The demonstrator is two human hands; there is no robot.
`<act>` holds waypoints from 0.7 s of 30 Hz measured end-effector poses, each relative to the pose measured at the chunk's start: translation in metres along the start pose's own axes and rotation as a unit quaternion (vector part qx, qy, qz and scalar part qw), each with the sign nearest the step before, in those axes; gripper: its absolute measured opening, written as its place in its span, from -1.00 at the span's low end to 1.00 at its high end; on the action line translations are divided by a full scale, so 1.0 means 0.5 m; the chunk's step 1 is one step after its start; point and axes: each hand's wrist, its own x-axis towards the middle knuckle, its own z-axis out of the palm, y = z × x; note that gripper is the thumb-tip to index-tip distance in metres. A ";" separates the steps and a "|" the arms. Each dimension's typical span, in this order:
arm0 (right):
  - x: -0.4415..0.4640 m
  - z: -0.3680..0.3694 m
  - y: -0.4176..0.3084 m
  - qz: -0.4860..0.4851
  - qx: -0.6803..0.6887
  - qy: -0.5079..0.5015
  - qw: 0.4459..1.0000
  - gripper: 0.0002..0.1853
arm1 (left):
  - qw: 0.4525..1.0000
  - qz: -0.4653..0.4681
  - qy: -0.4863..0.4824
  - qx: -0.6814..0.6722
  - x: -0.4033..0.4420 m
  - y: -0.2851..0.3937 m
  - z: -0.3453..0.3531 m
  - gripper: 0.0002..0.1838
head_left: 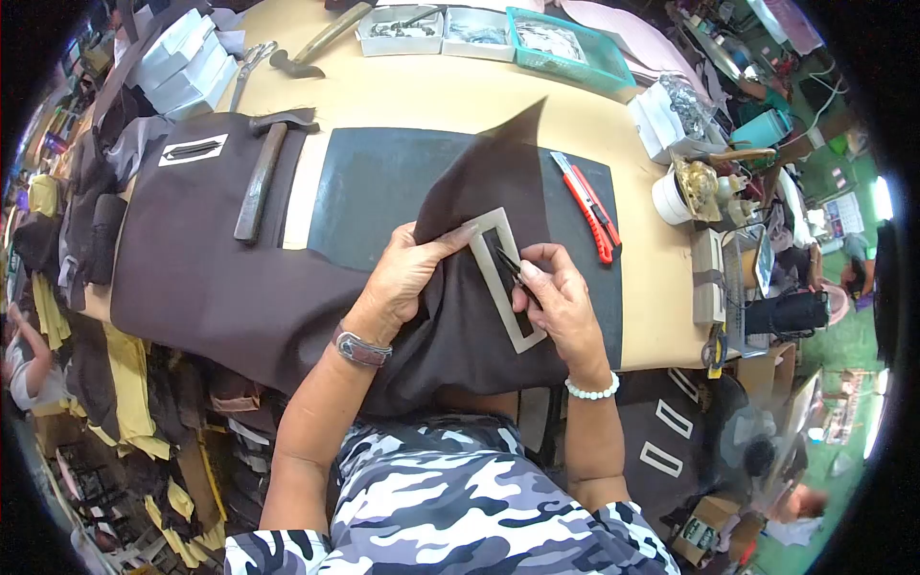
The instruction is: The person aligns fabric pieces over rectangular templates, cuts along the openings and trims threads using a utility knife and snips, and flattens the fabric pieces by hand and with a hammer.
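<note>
A large dark brown sheet of leather-like material drapes over the table's near edge, one corner raised to a point. My left hand is closed on its fold, the thumb pressing a pale rectangular frame that lies on the sheet around a dark slot. Pinched in my right hand is a small black pointed tool, its tips at the slot inside the frame. Its exact kind is hidden by the fingers. A second framed slot shows at the sheet's far left.
A dark mat lies under the raised corner, with a red utility knife on it. One hammer rests on the sheet; another hammer and scissors lie farther back. Parts boxes, a teal tray and a white pot stand around.
</note>
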 end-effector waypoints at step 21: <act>-0.001 0.011 0.012 0.035 0.124 -0.009 0.992 -0.75 | 0.998 0.005 -0.025 0.056 -0.021 -0.011 0.005 -0.82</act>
